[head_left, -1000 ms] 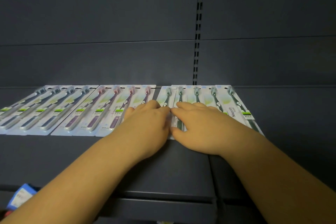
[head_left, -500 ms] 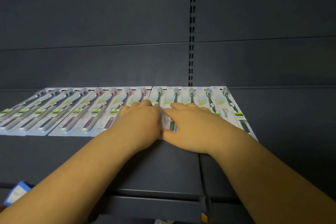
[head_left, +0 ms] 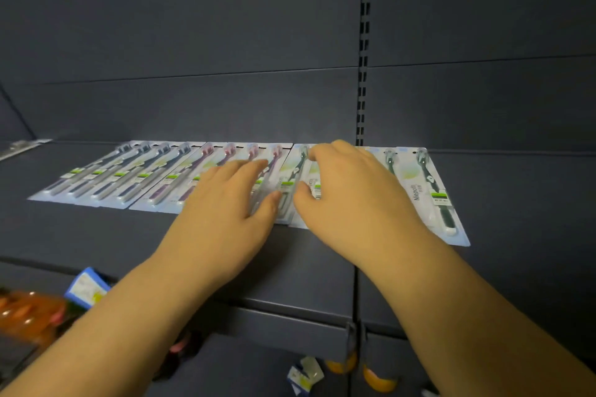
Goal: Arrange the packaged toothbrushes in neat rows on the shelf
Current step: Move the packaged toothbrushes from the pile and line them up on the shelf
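The packaged toothbrushes [head_left: 225, 177] lie side by side in one row on the dark shelf [head_left: 96, 235]. The left hand [head_left: 225, 213] rests flat on the purple packs, fingers extended. The right hand [head_left: 351, 193] presses the green packs, fingers slightly bent.
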{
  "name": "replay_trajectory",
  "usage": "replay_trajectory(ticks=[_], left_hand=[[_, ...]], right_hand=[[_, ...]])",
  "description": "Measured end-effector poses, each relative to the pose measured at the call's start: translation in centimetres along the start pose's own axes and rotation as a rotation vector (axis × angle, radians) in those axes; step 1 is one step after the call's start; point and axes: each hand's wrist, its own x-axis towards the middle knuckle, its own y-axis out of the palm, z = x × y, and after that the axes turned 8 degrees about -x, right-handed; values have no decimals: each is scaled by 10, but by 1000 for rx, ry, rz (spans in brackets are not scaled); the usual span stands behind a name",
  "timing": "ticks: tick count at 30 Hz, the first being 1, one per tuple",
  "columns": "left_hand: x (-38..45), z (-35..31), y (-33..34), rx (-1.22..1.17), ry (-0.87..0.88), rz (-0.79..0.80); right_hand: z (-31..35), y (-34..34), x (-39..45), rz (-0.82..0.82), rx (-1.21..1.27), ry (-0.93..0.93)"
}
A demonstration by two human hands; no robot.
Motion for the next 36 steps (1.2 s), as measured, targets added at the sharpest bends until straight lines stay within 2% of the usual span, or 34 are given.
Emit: replay_trajectory(ticks=[4,11,17,29,36], left_hand=[[-27,1,-16,-5,17,-22],[-62,58,-74,174,-135,-87],[-104,134,-134,287,-225,-120],[-207,320,-256,350,-375,-170],[-240,392,-292,342,-448,-197]], right_hand=[[14,-6,-7,13,14,-57],[75,0,-27,16,13,-143],[177,23,-22,8,44,-260],[405,95,-18,30,150,-438],[491,141,-2,73,195,-501]])
